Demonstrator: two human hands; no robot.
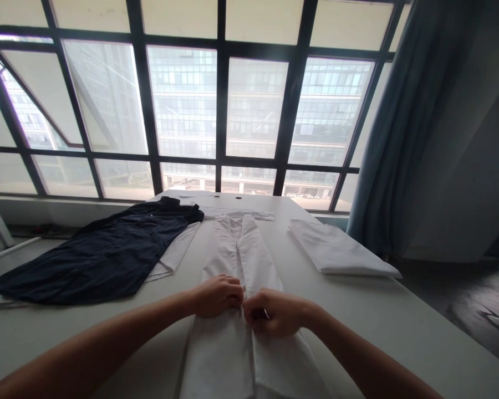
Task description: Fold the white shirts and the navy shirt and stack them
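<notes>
A white shirt (233,249) lies flat and lengthwise on the white table (378,316), collar at the far end, front opening running down its middle. My left hand (216,295) and my right hand (274,313) meet at that opening, near the lower half of the shirt. Both hands are closed in a pinch on the two front edges of the shirt, fingertips almost touching each other.
A dark navy garment (103,255) is spread over the table's left side, partly covering a white sleeve (177,249). A folded white garment (336,249) rests at the right. Large windows (216,111) stand behind the table, a blue curtain (403,122) at the right.
</notes>
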